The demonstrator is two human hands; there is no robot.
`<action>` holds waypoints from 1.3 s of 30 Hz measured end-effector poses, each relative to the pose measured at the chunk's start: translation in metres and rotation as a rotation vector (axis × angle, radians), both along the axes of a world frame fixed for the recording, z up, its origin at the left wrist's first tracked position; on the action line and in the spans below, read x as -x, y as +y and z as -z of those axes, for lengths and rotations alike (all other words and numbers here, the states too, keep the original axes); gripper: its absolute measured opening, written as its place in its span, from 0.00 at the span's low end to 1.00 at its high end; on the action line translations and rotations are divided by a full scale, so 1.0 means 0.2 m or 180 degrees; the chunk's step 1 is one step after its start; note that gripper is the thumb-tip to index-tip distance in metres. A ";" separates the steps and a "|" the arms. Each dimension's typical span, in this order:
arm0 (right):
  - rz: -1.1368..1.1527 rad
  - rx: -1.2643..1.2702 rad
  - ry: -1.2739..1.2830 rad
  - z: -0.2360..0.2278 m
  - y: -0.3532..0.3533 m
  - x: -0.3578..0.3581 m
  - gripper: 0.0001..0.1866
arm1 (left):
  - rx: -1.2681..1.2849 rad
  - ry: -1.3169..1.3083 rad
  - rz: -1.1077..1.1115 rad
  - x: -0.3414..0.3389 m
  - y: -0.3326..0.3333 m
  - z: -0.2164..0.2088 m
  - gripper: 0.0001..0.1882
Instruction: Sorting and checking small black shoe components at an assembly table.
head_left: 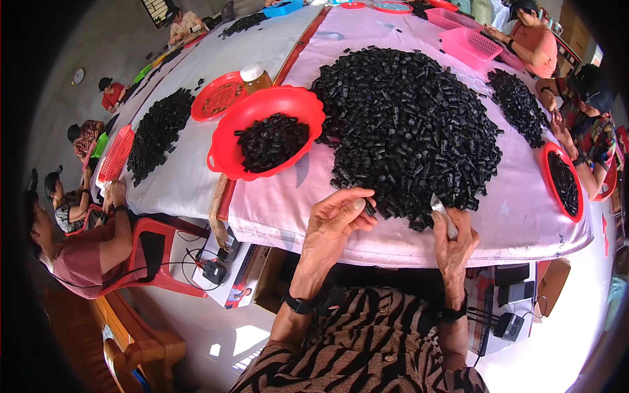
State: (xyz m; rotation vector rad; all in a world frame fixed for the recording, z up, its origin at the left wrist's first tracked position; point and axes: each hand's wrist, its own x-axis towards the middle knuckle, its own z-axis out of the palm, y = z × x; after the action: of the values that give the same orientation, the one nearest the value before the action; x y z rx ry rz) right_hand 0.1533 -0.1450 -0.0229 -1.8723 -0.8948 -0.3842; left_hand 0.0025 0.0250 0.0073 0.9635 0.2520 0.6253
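Small cylindrical black plastic parts [406, 131], same black across the heap. Slim tool [445, 216], silver-grey. Scalloped round plastic bowl [226, 154], bright red; flat round plastic tray [198, 110], also red. Cylindrical jar [257, 82]: amber body, white lid. Pale pink tablecloth [288, 213], scattered grey-mauve motifs; pale grey-white cloth [187, 190] left of it. 2 rectangular perforated plastic baskets [468, 47], pink. Shirt [367, 340]: tan, wavy black stripes. 2 wristbands [300, 304], black.
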 end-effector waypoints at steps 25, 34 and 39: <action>0.0058 0.0052 0.0029 0.00 0.01 0.00 0.12 | -0.1021 0.0319 -0.0612 0.02 -0.11 -0.02 0.17; 0.0056 0.0058 0.0015 0.00 0.02 0.01 0.11 | 0.0055 -0.0034 0.0058 0.05 -0.08 -0.01 0.13; 0.0080 0.0086 0.0131 -0.01 0.01 0.01 0.12 | 0.0190 -0.0031 -0.0022 0.03 -0.09 0.01 0.14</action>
State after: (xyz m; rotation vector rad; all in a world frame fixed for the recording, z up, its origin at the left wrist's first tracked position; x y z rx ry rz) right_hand 0.1513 -0.1427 -0.0216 -1.9111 -0.8536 -0.3492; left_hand -0.0025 0.0069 0.0052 0.9023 0.2642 0.6255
